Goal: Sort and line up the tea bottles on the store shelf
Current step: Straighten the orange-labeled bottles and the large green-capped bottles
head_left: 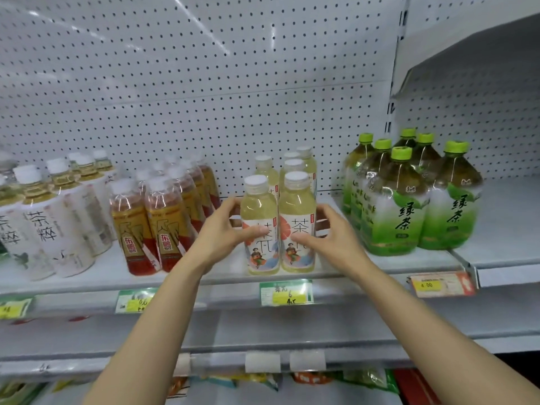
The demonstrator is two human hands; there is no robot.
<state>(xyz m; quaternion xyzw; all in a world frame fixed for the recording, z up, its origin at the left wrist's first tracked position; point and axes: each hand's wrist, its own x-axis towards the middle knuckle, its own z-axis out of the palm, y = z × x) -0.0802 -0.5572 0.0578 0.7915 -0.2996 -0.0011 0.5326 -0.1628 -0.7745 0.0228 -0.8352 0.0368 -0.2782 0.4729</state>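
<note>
Left hand [222,232]: fingers curled round the left flank of the front-left pale tea bottle [259,226], thumb laid across its label, fingertips reaching behind. Right hand [330,233]: fingers curled round the right flank of the front-right pale tea bottle [297,223], thumb on the label front. The two bottles stand upright, touching each other, clasped between the hands at the front edge of the shelf [204,277].

Behind the pair: more pale tea bottles [295,166] of the same kind, in two short files running back toward the pegboard [204,83]; how many stand there cannot be told exactly.

To the left, apart from the pair: red-and-gold bottles [152,226], two files. Further left: white-labelled tea bottles [49,226], leaning in the wide-angle view.

To the right, near but not touching: large green tea bottles [409,206] with green caps, grouped tightly.

Below the pair: a green-and-yellow price tag [286,293] on the shelf lip; an orange price tag [442,285] under the green tea.

Step in hand, as judged: squaring the front two pale bottles — pressing them together and setting them flush with the shelf edge, over their tag.

Next move calls for: an even push or pull from both sides so neither bottle tips, labels kept facing forward, then the files behind drawn up close to the front pair — other groups look to need similar straightening, the white-labelled ones most.
</note>
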